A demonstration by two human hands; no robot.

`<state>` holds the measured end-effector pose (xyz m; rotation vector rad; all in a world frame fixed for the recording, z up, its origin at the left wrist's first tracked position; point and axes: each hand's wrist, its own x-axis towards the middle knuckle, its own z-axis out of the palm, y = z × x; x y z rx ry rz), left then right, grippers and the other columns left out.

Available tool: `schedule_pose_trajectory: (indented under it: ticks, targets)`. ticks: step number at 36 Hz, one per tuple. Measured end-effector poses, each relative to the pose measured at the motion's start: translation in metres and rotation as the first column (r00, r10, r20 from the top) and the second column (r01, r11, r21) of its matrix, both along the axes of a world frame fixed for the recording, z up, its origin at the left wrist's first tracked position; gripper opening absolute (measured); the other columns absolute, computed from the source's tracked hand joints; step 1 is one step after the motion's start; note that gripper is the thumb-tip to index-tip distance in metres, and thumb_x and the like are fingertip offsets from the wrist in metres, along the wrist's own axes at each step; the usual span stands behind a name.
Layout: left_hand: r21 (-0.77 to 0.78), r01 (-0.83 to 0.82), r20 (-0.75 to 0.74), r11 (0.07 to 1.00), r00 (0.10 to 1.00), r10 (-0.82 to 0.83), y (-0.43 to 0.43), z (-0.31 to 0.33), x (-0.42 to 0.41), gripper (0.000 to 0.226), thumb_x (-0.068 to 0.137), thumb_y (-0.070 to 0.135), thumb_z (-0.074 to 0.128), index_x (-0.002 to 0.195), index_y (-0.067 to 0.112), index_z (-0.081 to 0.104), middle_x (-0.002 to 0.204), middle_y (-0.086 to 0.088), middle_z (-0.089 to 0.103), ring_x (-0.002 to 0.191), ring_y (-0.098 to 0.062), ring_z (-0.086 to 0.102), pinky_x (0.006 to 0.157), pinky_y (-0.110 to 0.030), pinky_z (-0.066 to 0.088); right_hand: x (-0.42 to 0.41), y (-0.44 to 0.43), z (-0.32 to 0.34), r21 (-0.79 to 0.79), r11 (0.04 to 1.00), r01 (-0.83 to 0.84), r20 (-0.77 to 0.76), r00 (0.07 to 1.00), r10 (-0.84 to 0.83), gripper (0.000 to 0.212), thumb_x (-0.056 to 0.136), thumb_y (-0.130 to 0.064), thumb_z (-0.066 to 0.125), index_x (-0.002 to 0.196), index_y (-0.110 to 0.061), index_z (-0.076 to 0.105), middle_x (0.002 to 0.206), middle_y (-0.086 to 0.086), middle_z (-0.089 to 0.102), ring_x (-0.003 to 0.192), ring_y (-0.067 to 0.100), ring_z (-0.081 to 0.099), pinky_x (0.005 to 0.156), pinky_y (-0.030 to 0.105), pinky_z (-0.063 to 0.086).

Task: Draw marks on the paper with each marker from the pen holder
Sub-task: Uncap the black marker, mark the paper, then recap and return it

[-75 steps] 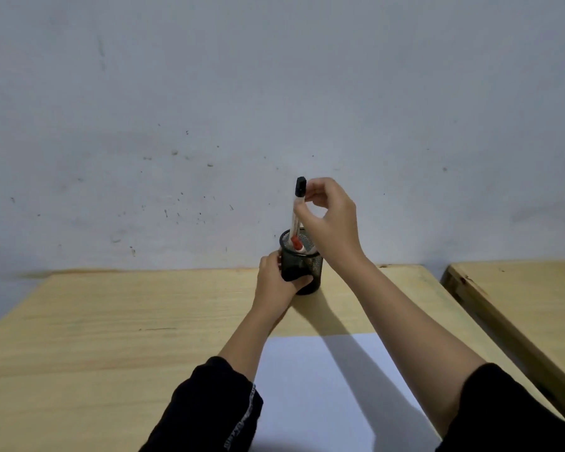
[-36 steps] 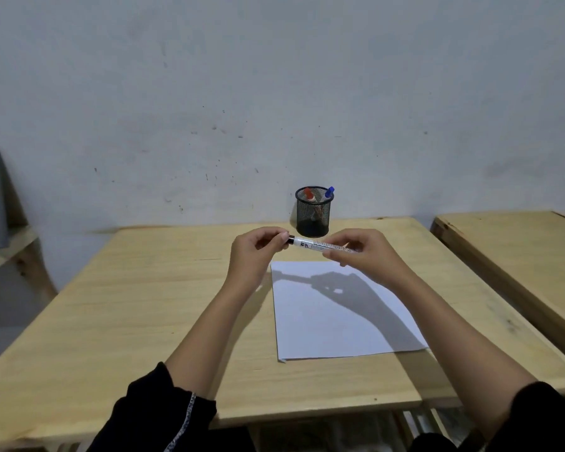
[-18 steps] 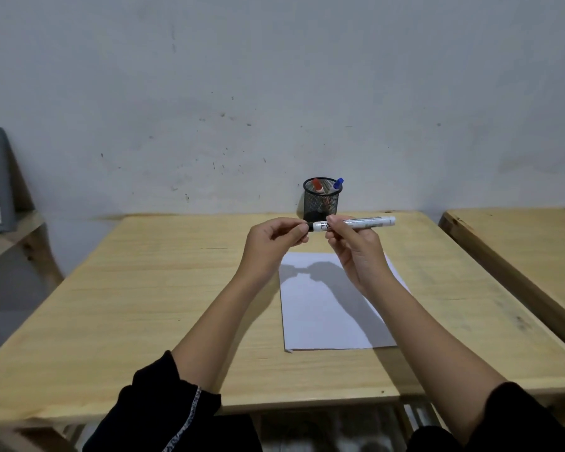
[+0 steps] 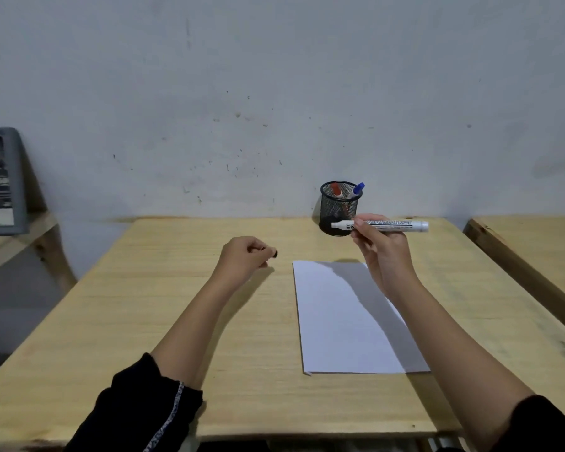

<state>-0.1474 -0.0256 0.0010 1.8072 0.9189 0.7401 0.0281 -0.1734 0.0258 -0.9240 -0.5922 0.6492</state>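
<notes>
My right hand (image 4: 380,252) holds a white marker (image 4: 388,225) level above the table, its uncapped tip pointing left in front of the pen holder. My left hand (image 4: 243,257) is closed around the marker's black cap (image 4: 275,254), off to the left of the paper. A blank white sheet of paper (image 4: 340,321) lies on the wooden table (image 4: 144,305) below my right arm. The black mesh pen holder (image 4: 339,210) stands at the table's far edge and holds a red-capped marker (image 4: 336,190) and a blue-capped marker (image 4: 357,189).
A second wooden table (image 4: 535,249) stands to the right, with a narrow gap between. At the far left a grey framed board (image 4: 0,181) leans on a wooden shelf. A plain grey wall rises right behind the table.
My hands have pulled apart: the cap has come off the marker and sits in my left hand, which moved left. My right hand keeps the marker body.
</notes>
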Motion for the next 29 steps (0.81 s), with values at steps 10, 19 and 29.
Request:
schedule_pose_trajectory:
  ticks: [10, 19, 29]
  targets:
    - [0.198, 0.050, -0.383, 0.979, 0.923, 0.030, 0.019, -0.015, 0.012, 0.011, 0.079, 0.012, 0.064, 0.082, 0.002, 0.069, 0.067, 0.005, 0.053, 0.058, -0.008, 0.046, 0.051, -0.021, 0.035, 0.008, 0.007, -0.024, -0.137, 0.990, 0.043, 0.041, 0.998, -0.038, 0.012, 0.087, 0.000, 0.059, 0.080, -0.010, 0.063, 0.059, -0.007, 0.065, 0.059, 0.006, 0.059, 0.061, 0.013, 0.050]
    - [0.321, 0.090, -0.367, 0.943, 0.929, 0.036, 0.018, -0.019, 0.018, 0.029, 0.082, 0.029, 0.069, 0.100, 0.008, 0.062, 0.091, 0.002, 0.048, 0.082, -0.013, 0.048, 0.065, -0.021, 0.036, 0.010, 0.009, -0.028, -0.158, 0.987, 0.036, 0.081, 0.996, -0.023, 0.011, 0.086, -0.001, 0.061, 0.081, -0.011, 0.064, 0.061, -0.005, 0.065, 0.060, 0.007, 0.058, 0.062, 0.015, 0.050]
    - [0.557, 0.413, -0.447, 0.721, 0.880, -0.159, -0.046, -0.023, 0.006, 0.039, 0.093, 0.036, 0.049, 0.125, 0.016, 0.056, 0.134, 0.004, 0.052, 0.122, -0.012, 0.047, 0.096, -0.025, 0.040, 0.006, 0.019, -0.035, -0.137, 0.989, 0.055, 0.007, 0.999, -0.054, 0.010, 0.090, -0.004, 0.056, 0.083, -0.009, 0.061, 0.083, 0.012, 0.065, 0.068, 0.014, 0.065, 0.067, 0.016, 0.055]
